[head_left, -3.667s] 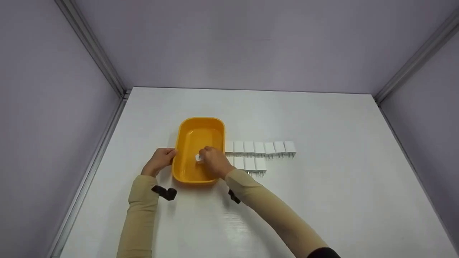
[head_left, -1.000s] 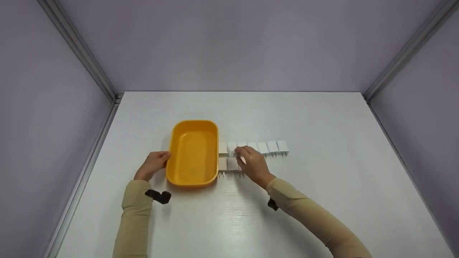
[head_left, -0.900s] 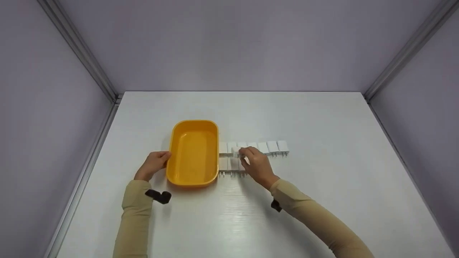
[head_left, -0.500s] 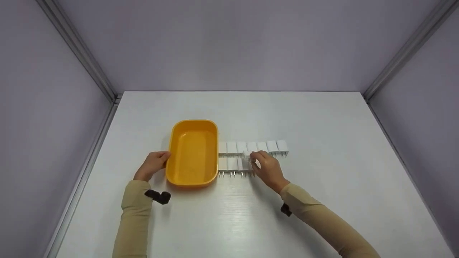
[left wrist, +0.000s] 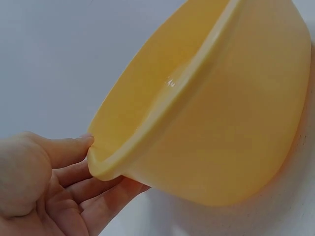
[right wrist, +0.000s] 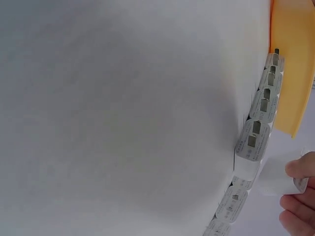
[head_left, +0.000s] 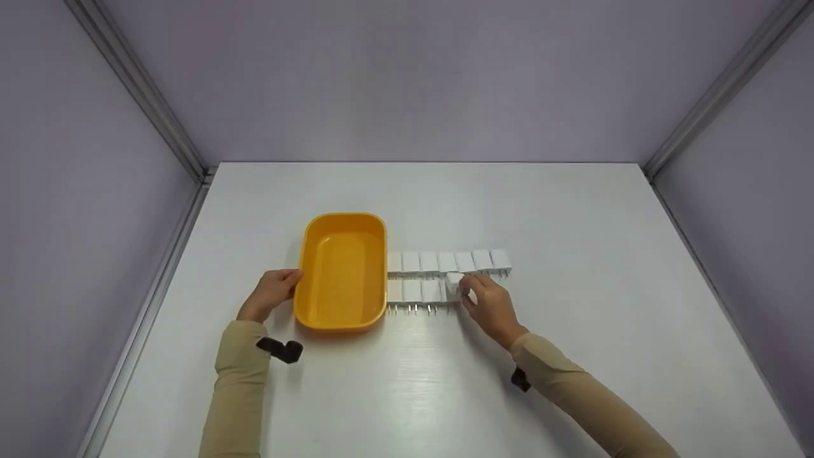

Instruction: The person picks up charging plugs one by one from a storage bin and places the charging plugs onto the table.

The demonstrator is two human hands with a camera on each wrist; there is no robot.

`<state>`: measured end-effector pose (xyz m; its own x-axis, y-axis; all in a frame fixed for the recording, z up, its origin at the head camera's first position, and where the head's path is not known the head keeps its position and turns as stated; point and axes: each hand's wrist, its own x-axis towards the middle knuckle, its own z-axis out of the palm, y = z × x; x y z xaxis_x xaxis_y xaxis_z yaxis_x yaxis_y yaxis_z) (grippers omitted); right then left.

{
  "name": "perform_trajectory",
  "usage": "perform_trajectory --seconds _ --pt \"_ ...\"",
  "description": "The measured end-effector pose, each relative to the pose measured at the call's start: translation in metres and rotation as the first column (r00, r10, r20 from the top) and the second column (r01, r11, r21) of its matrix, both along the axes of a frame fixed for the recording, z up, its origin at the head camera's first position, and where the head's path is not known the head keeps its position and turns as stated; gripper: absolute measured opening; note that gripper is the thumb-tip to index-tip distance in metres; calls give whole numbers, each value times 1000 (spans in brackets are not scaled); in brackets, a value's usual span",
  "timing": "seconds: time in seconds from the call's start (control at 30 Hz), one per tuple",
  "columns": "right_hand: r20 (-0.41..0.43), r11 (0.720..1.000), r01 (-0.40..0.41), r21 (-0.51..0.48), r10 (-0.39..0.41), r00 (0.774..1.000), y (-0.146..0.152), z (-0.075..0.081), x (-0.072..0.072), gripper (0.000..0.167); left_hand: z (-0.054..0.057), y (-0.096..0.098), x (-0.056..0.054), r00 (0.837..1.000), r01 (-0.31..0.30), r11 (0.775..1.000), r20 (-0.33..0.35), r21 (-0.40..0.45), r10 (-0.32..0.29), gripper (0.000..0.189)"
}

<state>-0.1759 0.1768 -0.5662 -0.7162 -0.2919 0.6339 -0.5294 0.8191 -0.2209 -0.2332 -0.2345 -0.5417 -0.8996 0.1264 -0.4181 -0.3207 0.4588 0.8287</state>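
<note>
My left hand (head_left: 270, 294) pinches the left rim of a yellow plastic basin (head_left: 343, 324), thumb on the inner side and fingers beneath the lip, as the left wrist view shows. The right hand (head_left: 493, 310) grips a white charger plug (head_left: 454, 280) between thumb and fingers, just above the right end of the nearer row of white chargers (head_left: 412, 291). In the right wrist view that held charger (right wrist: 275, 174) stands apart from the row. A farther row of chargers (head_left: 446, 261) runs behind, longer to the right. Metal prongs point toward me.
White tabletop (head_left: 572, 254) surrounds everything, with grey-lilac walls (head_left: 407, 76) at the back and sides. The basin stands against the left ends of both rows and may hide part of them. Black wrist-camera mounts (head_left: 280, 349) sit on both sleeves.
From inside the basin, the right hand has come out with a white charger and moved rightward over the rows to the nearer row's right end. The left hand stays on the rim.
</note>
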Motion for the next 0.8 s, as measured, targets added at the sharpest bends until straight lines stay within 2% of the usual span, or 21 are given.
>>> perform_trajectory --seconds 0.27,0.5,0.8 --pt "43 1000 25 -4 -25 999 11 -5 5 24 1 0 0 1000 -16 1000 19 -8 16 53" --pt "21 999 29 -16 -28 999 18 -7 8 26 1 0 2 1000 -16 1000 18 -9 16 52" --pt "1 1000 17 23 -17 1000 22 -12 7 26 2 0 2 1000 -9 1000 5 -2 9 52"
